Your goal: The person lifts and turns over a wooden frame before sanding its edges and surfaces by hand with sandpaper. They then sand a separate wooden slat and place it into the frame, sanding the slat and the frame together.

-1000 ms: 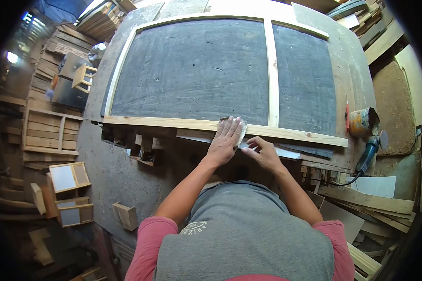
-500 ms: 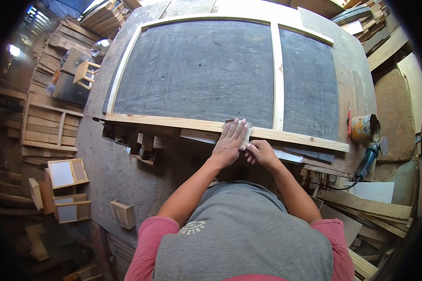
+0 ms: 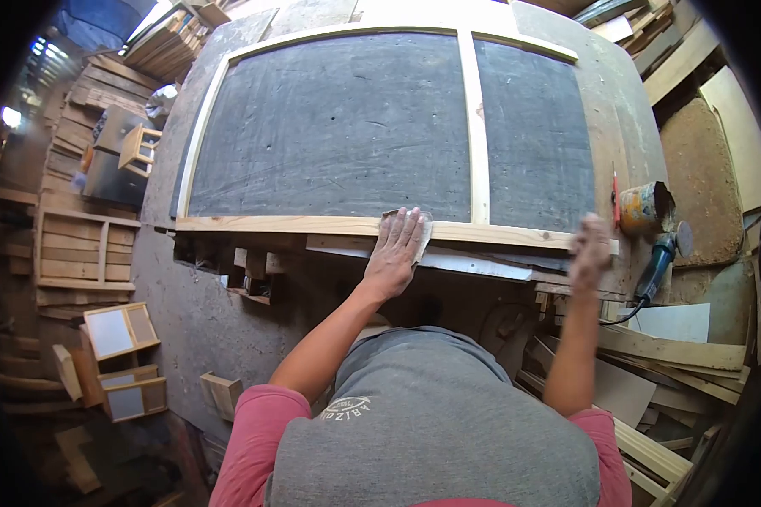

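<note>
My left hand [image 3: 393, 253] lies over a folded piece of sandpaper [image 3: 425, 230], holding it against the front rail of a pale wooden frame [image 3: 296, 225]. Part of the sandpaper shows beside the fingers; the rest is under the hand. The frame lies on a dark, scratched board [image 3: 338, 127], with a crosspiece [image 3: 477, 127] toward its right side. My right hand [image 3: 590, 253] is over the right end of the front rail, smeared by motion, so its fingers cannot be made out and touching cannot be told.
To the right stand a stained can [image 3: 643, 209], a red pencil-like stick [image 3: 615, 198] and a corded power tool [image 3: 658, 266]. Offcuts [image 3: 676, 351] pile up below them. Small wooden frames [image 3: 120, 329] and a slatted panel [image 3: 89, 245] are on the left.
My right hand has left the sandpaper and moved right to the rail's end. My left hand stays on the sandpaper. The whole view has shifted slightly.
</note>
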Demonstrator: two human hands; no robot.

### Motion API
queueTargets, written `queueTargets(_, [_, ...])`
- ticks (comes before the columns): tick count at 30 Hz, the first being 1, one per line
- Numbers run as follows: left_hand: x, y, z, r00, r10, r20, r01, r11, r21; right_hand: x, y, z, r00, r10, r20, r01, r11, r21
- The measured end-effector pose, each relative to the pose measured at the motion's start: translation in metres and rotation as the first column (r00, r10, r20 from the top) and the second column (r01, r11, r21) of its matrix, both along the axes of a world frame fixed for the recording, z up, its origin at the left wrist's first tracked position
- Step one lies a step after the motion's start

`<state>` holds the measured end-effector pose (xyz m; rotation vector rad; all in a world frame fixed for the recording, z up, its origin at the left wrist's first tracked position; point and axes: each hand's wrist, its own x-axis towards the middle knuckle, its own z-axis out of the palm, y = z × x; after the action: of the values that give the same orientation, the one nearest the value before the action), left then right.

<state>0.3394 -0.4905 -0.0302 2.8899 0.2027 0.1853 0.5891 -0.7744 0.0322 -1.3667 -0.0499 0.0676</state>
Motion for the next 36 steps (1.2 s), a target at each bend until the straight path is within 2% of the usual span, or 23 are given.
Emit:
queueTargets(2, [0.002, -0.004, -0.002, 1.000, -0.022, 0.006, 0.022, 1.000, -0.010, 0.046, -0.090, 0.001, 0.987, -0.140, 0.083, 0.158, 0.951, -0.267])
queueTargets(3, [0.004, -0.009, -0.005, 1.000, 0.024, 0.000, -0.024, 1.000, 0.017, 0.067, -0.141, -0.006, 0.974, -0.223, -0.033, 0.181, 0.864, -0.470])
queueTargets(4, [0.008, -0.013, -0.010, 0.997, 0.077, -0.005, -0.077, 0.996, 0.043, 0.066, -0.158, -0.011, 0.974, -0.224, -0.024, 0.186, 0.862, -0.472])
queueTargets(6, [0.034, -0.035, -0.018, 0.996, -0.013, 0.089, 0.024, 0.991, -0.131, 0.064, -0.171, -0.032, 0.920, -0.253, 0.300, 0.392, 0.599, -0.698])
queueTargets(8, [0.070, -0.072, -0.025, 0.967, -0.162, 0.198, 0.213, 0.938, -0.272, 0.042, -0.108, -0.033, 0.948, -0.064, 0.313, 0.275, 0.661, -0.698])
queueTargets(10, [0.095, -0.096, -0.020, 0.942, -0.269, 0.200, 0.295, 0.948, -0.117, 0.018, -0.036, -0.030, 0.956, 0.096, 0.277, 0.145, 0.667, -0.731])
queueTargets(12, [0.079, -0.069, -0.006, 0.939, -0.329, 0.099, 0.341, 0.927, -0.153, 0.010, -0.016, -0.024, 0.947, 0.197, 0.254, 0.067, 0.652, -0.755])
queueTargets(15, [-0.008, 0.034, -0.020, 0.984, 0.117, 0.134, -0.101, 0.987, -0.121, 0.029, -0.077, -0.054, 0.901, 0.284, 0.327, 0.179, 0.444, -0.878])
queueTargets(17, [-0.084, 0.122, -0.033, 0.921, 0.355, 0.159, -0.379, 0.912, 0.156, 0.020, -0.108, -0.063, 0.896, 0.280, 0.345, 0.227, 0.379, -0.897])
queueTargets(18, [-0.114, 0.154, -0.033, 0.846, 0.511, 0.150, -0.531, 0.831, 0.165, 0.013, -0.115, -0.064, 0.892, 0.257, 0.371, 0.279, 0.332, -0.901])
queueTargets(19, [-0.121, 0.161, -0.026, 0.787, 0.598, 0.151, -0.617, 0.764, 0.188, 0.006, -0.113, -0.057, 0.889, 0.228, 0.396, 0.329, 0.282, -0.901])
queueTargets(21, [-0.085, 0.124, -0.023, 0.772, 0.629, 0.086, -0.635, 0.766, 0.102, -0.024, -0.061, -0.055, 0.886, 0.312, 0.342, 0.236, 0.332, -0.913])
queueTargets(22, [-0.052, 0.083, -0.023, 0.897, 0.400, 0.188, -0.423, 0.901, 0.096, -0.039, -0.032, -0.064, 0.819, 0.462, 0.340, 0.220, 0.294, -0.930])
queueTargets(23, [-0.018, 0.040, -0.014, 0.944, 0.248, 0.216, -0.210, 0.960, -0.184, -0.059, 0.005, -0.055, 0.754, 0.585, 0.299, 0.117, 0.329, -0.937])
queueTargets(24, [0.015, -0.009, -0.012, 0.972, 0.164, 0.170, -0.135, 0.977, -0.167, -0.081, 0.040, -0.054, 0.719, 0.672, 0.176, 0.012, 0.241, -0.970])
queueTargets(25, [0.036, -0.033, -0.014, 0.991, 0.032, 0.133, -0.029, 0.999, -0.026, -0.102, 0.063, -0.060, 0.601, 0.784, 0.159, 0.060, 0.154, -0.986])
queueTargets(26, [0.048, -0.041, -0.014, 0.992, -0.098, 0.079, 0.089, 0.990, 0.113, -0.115, 0.074, -0.062, 0.532, 0.827, 0.182, 0.076, 0.168, -0.983])
queueTargets(28, [0.029, 0.002, -0.004, 0.973, -0.176, 0.146, 0.199, 0.967, -0.157, -0.103, 0.063, -0.063, 0.547, 0.821, 0.165, 0.042, 0.170, -0.985])
queueTargets(30, [-0.034, 0.070, -0.003, 0.999, 0.009, 0.049, -0.004, 0.997, -0.082, -0.068, 0.022, -0.069, 0.612, 0.760, 0.220, 0.183, 0.136, -0.974])
queueTargets(32, [-0.110, 0.142, -0.008, 0.983, 0.161, 0.090, -0.169, 0.981, 0.090, -0.037, -0.030, -0.078, 0.742, 0.643, 0.192, 0.179, 0.086, -0.980])
queueTargets(34, [-0.137, 0.153, -0.003, 0.941, 0.331, 0.071, -0.338, 0.903, 0.265, -0.020, -0.063, -0.081, 0.787, 0.578, 0.215, 0.245, 0.027, -0.969])
queueTargets(35, [-0.122, 0.137, -0.016, 0.907, 0.368, 0.206, -0.410, 0.885, 0.219, -0.018, -0.064, -0.088, 0.773, 0.584, 0.249, 0.278, 0.041, -0.960])
queueTargets(36, [-0.095, 0.115, -0.031, 0.937, 0.201, 0.286, -0.254, 0.954, 0.161, -0.028, -0.047, -0.078, 0.776, 0.590, 0.223, 0.216, 0.083, -0.973])
